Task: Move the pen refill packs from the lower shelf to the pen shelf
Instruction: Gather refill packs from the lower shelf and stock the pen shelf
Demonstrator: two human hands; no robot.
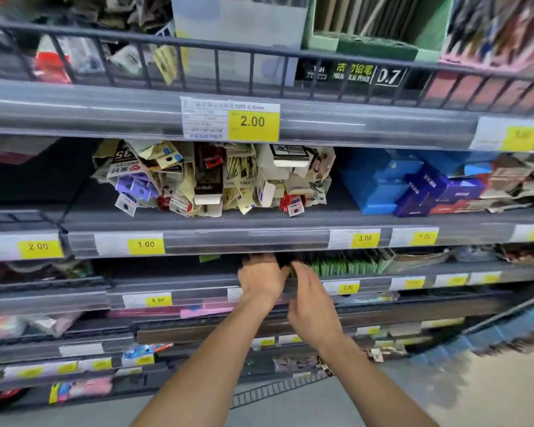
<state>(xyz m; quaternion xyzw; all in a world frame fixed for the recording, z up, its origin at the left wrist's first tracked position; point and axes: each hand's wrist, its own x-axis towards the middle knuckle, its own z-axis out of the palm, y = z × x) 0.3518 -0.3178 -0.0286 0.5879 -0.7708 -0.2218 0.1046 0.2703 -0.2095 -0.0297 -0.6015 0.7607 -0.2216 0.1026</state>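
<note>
A row of pen refill packs stands on a lower shelf, dark ones at the left and green ones beside them. My left hand reaches in under the shelf above, its fingers curled over the top of the dark packs. My right hand is just to the right, fingertips touching the packs where dark meets green. The fingertips of both hands are partly hidden in shadow. At the top, the pen shelf has a wire rail and holds a green pencil box.
Between them, a middle shelf carries a heap of small carded packs and blue boxes. Yellow price tags line every shelf edge. Lower shelves hold pink items. Grey floor lies at the bottom right.
</note>
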